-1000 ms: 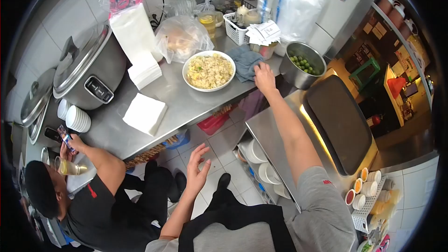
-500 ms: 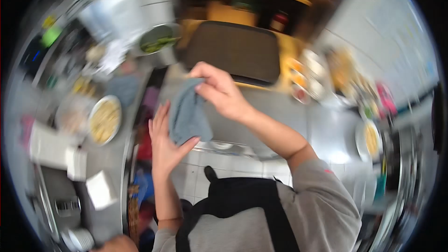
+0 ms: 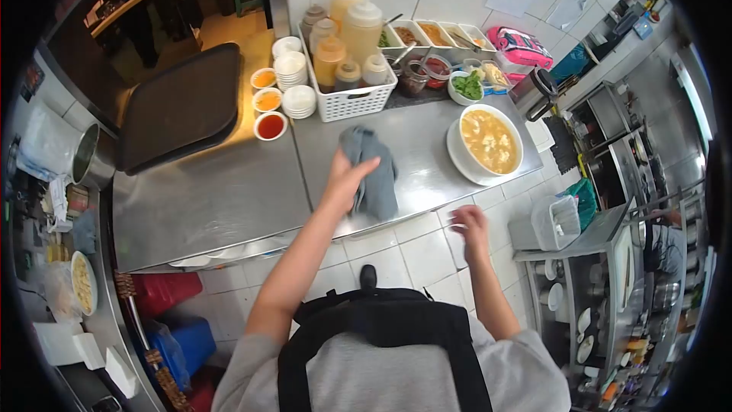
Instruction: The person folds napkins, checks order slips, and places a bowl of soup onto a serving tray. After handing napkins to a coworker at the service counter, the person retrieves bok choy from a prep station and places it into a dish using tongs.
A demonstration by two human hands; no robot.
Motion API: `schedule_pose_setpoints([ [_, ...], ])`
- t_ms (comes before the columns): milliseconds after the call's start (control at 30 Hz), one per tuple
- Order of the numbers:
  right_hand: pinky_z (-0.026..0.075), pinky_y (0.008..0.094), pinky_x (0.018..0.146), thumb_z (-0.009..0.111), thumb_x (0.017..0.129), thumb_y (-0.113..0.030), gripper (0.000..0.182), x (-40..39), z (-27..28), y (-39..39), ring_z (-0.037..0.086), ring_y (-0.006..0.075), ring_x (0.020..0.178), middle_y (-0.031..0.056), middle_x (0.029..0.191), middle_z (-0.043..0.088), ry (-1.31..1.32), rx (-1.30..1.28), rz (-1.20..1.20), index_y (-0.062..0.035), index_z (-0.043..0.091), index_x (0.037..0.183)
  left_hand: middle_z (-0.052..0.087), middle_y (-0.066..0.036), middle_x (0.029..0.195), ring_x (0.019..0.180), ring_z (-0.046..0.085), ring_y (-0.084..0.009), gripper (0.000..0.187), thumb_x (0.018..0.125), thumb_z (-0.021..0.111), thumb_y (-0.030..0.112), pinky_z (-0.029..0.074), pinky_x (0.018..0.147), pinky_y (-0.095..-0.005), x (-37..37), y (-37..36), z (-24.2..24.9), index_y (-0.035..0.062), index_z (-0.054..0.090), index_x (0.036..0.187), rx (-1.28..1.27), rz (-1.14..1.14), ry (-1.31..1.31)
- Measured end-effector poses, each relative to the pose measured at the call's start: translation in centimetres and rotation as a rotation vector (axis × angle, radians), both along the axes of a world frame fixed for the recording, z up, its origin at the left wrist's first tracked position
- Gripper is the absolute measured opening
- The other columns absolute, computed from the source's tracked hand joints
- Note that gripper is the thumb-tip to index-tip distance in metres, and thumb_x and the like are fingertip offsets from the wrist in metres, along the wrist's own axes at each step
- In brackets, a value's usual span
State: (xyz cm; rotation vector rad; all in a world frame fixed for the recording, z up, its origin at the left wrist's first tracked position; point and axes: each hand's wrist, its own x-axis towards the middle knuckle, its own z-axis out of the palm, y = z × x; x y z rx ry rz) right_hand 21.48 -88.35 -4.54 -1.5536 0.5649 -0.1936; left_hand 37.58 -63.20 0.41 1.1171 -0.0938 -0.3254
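Grey fabric sleeves end above bare forearms. The right hand [image 3: 470, 230] hangs over the tiled floor [image 3: 408, 255], off the worktop's [image 3: 229, 202] front edge, fingers loosely bent around nothing. Reaching forward, the left hand [image 3: 349, 177] grips a crumpled blue-grey cloth [image 3: 378, 192] at that edge, some fingers hidden by its folds. Near the right corner stands a glossy white bowl [image 3: 456, 146] of chunky soup. Behind, squeeze bottles [image 3: 361, 32] crowd a perforated plastic basket [image 3: 357, 105], partly hiding one another.
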Motion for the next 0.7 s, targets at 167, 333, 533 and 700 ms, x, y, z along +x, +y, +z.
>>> schedule_pose_setpoints([
  [167, 0.041, 0.0401, 0.088, 0.049, 0.089, -0.032, 0.046, 1.5, 2.5, -7.9, 0.042, 0.0251, 0.112, 0.011, 0.131, 0.036, -0.129, 0.024, -0.374, -0.0095, 0.035, 0.127, 0.058, -0.01, 0.107, 0.096, 0.056, -0.018, 0.049, 0.07, 0.061, -0.004, 0.045, 0.084, -0.0308, 9.6, -14.4, -2.8, 0.0006, 0.048, 0.117, 0.164, -0.019, -0.265],
  [333, 0.041, 0.0422, 0.089, 0.05, 0.089, -0.04, 0.054, 4.0, 3.5, -8.6, 0.042, 0.0278, 0.114, 0.0119, 0.131, 0.034, -0.14, 0.198, -0.372, -0.0103, 0.03, 0.129, 0.061, -0.01, 0.103, 0.091, 0.058, -0.019, 0.044, 0.07, 0.056, -0.005, 0.046, 0.078, -0.0293, 12.3, -21.9, -4.7, 0.0004, 0.053, 0.114, 0.348, -0.194, -0.233],
  [533, 0.047, 0.0412, 0.085, 0.048, 0.092, -0.034, 0.043, 4.1, 2.1, -10.1, 0.048, 0.0266, 0.107, 0.0113, 0.127, 0.036, -0.177, 0.186, -0.317, -0.0091, 0.032, 0.123, 0.061, -0.007, 0.1, 0.089, 0.057, -0.0177, 0.046, 0.069, 0.051, -0.007, 0.046, 0.078, -0.0288, 11.9, -20.3, -4.3, 0.0041, 0.054, 0.114, 0.053, -0.461, -0.053],
  [700, 0.048, 0.0403, 0.083, 0.049, 0.092, -0.033, 0.043, 4.1, 2.3, -10.3, 0.05, 0.0262, 0.104, 0.0116, 0.127, 0.037, -0.164, 0.161, -0.302, -0.0083, 0.032, 0.122, 0.061, -0.009, 0.098, 0.088, 0.058, -0.0182, 0.043, 0.069, 0.052, -0.003, 0.047, 0.077, -0.0307, 6.1, -17.6, -4.7, 0.0014, 0.053, 0.112, 0.111, -0.342, 0.034],
])
